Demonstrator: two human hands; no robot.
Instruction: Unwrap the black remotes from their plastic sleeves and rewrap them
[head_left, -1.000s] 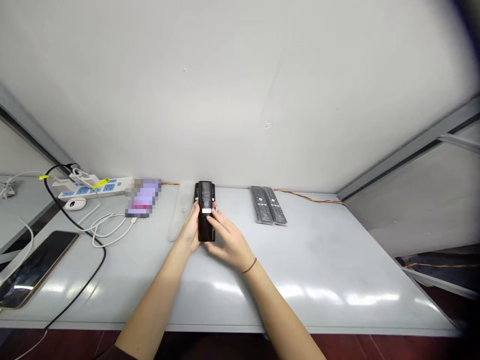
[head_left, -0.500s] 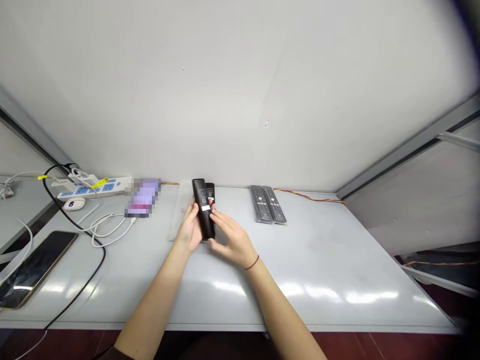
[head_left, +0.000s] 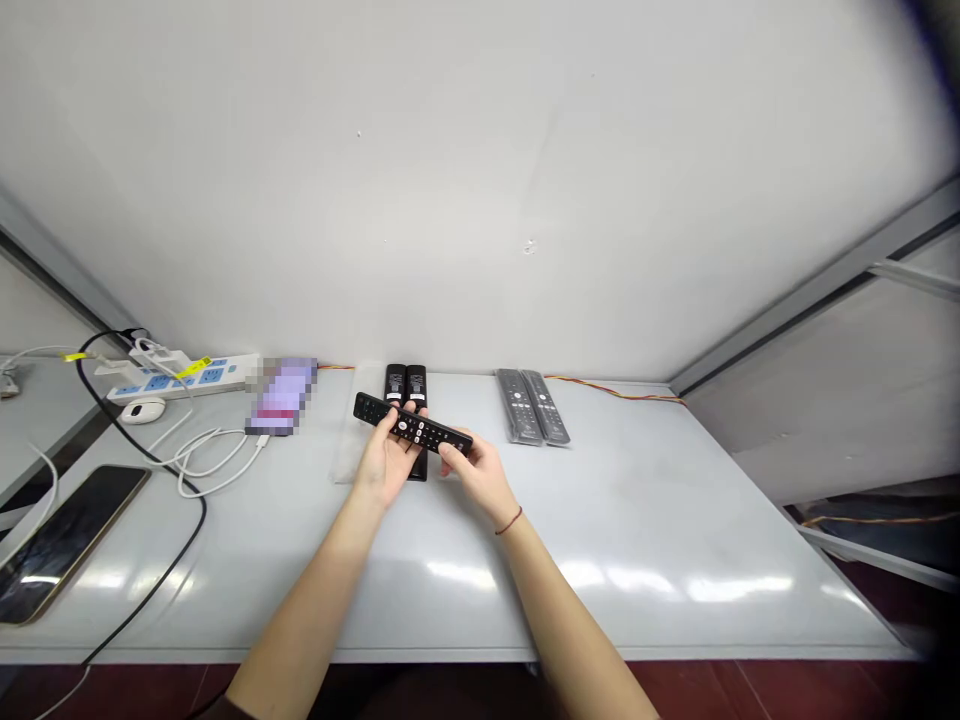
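A black remote control [head_left: 429, 432] is held slantwise above the table, button side up. My left hand [head_left: 384, 462] grips its left half, thumb on top and fingers beneath. At its right end my right hand [head_left: 480, 480] pinches it, with a red string round the wrist. Behind it two black remotes lie back side up with white labels, the left one [head_left: 395, 380] touching the right one [head_left: 417, 382]; my left hand and the held remote partly cover them. Beside them lies a clear plastic sleeve [head_left: 347, 450].
Two wrapped remotes [head_left: 518, 408] [head_left: 546, 408] lie right of centre near the wall. On the left are a power strip [head_left: 240, 372], a white mouse-like object [head_left: 143, 410], a lit phone [head_left: 283, 397], white and black cables, and a dark phone [head_left: 67, 540] at the table edge.
The held remote has turned from upright, back side showing, to slanting sideways with buttons showing. My right hand has shifted to its right end. Two remotes behind now show more fully.
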